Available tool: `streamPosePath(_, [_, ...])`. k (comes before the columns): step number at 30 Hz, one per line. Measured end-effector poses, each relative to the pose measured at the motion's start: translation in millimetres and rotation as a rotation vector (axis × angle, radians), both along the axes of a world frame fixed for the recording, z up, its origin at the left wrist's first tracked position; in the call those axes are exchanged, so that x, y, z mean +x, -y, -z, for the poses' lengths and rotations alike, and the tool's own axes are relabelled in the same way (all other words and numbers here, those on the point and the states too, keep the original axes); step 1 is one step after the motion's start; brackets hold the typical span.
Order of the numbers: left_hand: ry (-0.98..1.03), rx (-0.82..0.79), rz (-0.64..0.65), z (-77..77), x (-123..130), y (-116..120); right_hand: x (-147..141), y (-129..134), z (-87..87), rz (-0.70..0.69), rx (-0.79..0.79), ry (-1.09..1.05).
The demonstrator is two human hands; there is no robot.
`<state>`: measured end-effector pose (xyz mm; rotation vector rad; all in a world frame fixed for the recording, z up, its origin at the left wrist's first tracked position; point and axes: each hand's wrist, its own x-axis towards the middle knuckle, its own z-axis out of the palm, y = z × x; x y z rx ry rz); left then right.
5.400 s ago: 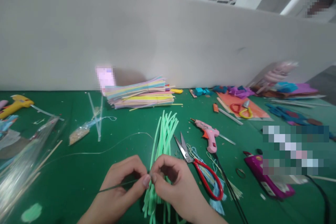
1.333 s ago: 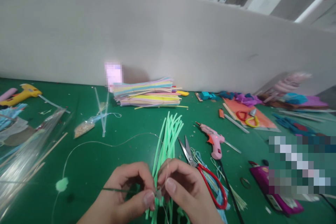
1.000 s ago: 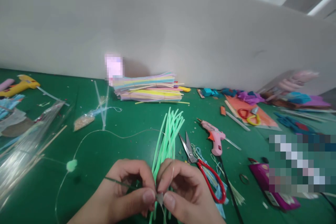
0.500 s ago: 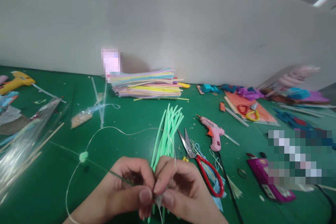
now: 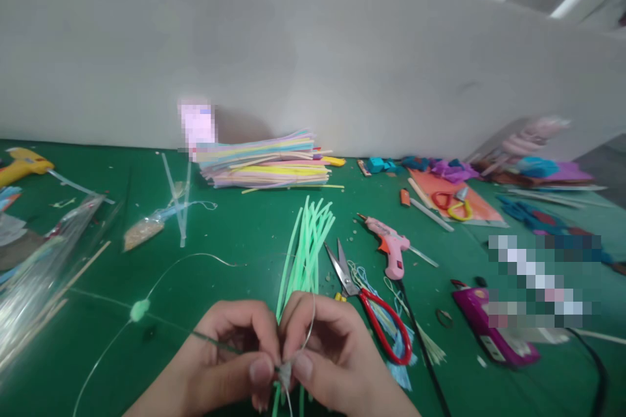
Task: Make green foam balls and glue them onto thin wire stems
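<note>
At the bottom centre, my left hand (image 5: 235,355) pinches a thin dark green stem (image 5: 188,328) near its end. A light green fuzzy ball (image 5: 139,310) sits around that stem, out to the left. My right hand (image 5: 325,352) presses thumb and finger on a small whitish piece (image 5: 285,373), touching my left fingertips. A thin pale wire (image 5: 183,260) loops from the hands round to the left. Beneath and beyond both hands lie several light green pipe cleaners (image 5: 308,247). Fingers hide part of the joint.
Red-handled scissors (image 5: 386,326) and a pink glue gun (image 5: 391,244) lie to the right, with a purple pouch (image 5: 493,326) farther right. Bundled pastel pipe cleaners (image 5: 268,163) rest at the back. Clear plastic packaging (image 5: 44,273) and a yellow glue gun (image 5: 27,166) are left.
The green ball and its stem have shifted left and slightly down. The pale wire loop has opened wider. The view has turned a little; both hands keep their pinch.
</note>
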<state>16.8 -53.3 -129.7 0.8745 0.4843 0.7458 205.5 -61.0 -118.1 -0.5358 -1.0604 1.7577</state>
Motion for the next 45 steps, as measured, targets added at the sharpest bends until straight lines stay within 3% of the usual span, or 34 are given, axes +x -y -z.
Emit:
streamPosePath(8, [0.032,0.134,-0.085,1.8,0,-3,0,-6,-7.6,0.010,-0.041,0.012])
streamPosePath(15, [-0.065,0.195,-0.148,1.7,-5,-6,10,-8,-6.3,0.074,-0.056,-0.064])
streamPosePath(18, [-0.114,0.201,-0.160,1.3,-4,-6,21,-15,-7.6,0.281,-0.035,0.051])
streamPosePath(22, [-0.311,0.178,-0.184,-2.3,-2,-10,45,-34,-3.9,0.860,-0.062,0.396])
streamPosePath(25, [-0.452,0.182,-0.200,-7.3,1,-15,58,-44,1.8,1.001,-0.050,0.550])
streamPosePath(28, [-0.520,0.211,-0.235,-12.1,4,-16,54,-42,3.2,0.877,-0.065,0.572])
streamPosePath(32, [-0.547,0.249,-0.232,-15.8,5,-11,33,-27,-1.4,0.369,-0.114,0.413])
streamPosePath(34, [-0.541,0.258,-0.231,-16.2,4,-8,22,-20,-3.3,0.209,-0.120,0.314])
streamPosePath(39, [-0.547,0.331,-0.113,-12.0,3,-3,7,-14,-4.6,0.066,-0.232,0.081])
streamPosePath(45, [-0.564,0.403,-0.061,-5.0,-3,-6,11,-17,-2.5,-0.110,-0.447,-0.192])
